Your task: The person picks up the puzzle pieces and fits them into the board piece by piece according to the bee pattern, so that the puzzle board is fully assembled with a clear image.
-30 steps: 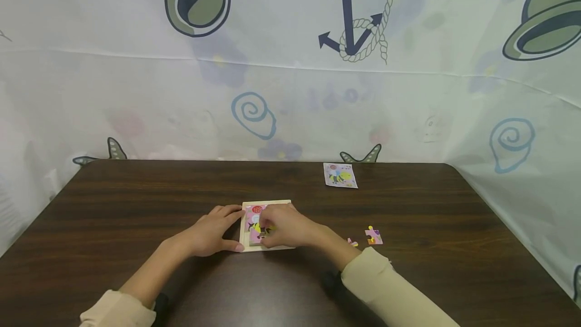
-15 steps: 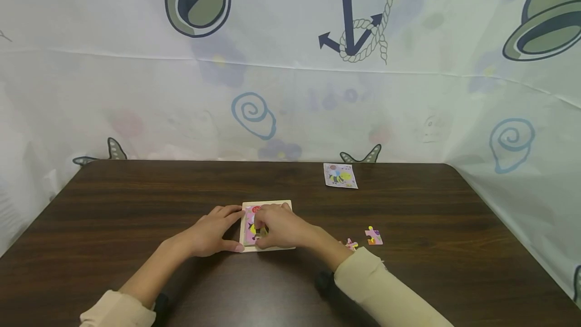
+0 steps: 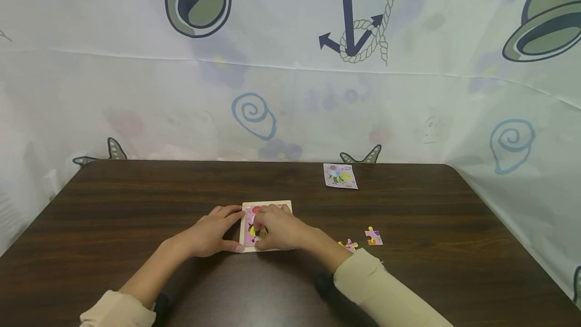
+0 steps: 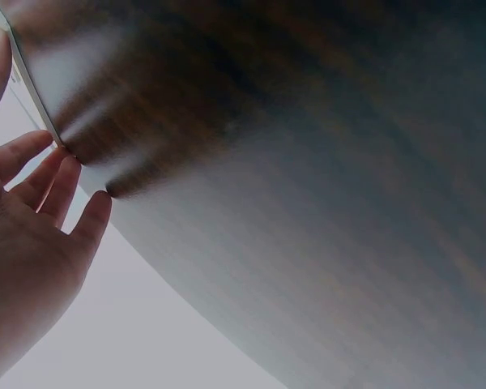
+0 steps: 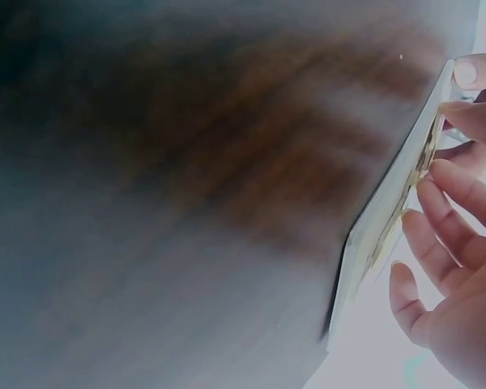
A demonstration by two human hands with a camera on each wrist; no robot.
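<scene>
A small wooden puzzle tray (image 3: 267, 203) with a pale rim lies flat on the dark table, holding a pink bee picture (image 3: 249, 234) of jigsaw pieces. At the tray's left side rests my left hand (image 3: 213, 233), thumb on the near corner and fingertips along the edge; the left wrist view shows these fingers (image 4: 63, 190) extended. My right hand (image 3: 283, 227) covers the tray's right part. Its bent fingertips touch the pieces, thumb and forefinger spread apart, as the right wrist view shows along the tray edge (image 5: 389, 211). The pieces under this palm are hidden.
Loose jigsaw pieces lie to the right: one pink piece (image 3: 374, 236) and, partly behind the right forearm, another pink-and-yellow piece (image 3: 350, 244). A bee picture card (image 3: 340, 176) lies near the table's back edge. Behind hangs a patterned white cloth (image 3: 290, 110).
My right hand has shifted slightly left over the tray. The raised piece near its thumb now sits lower, level with the picture. My left hand has stayed in place.
</scene>
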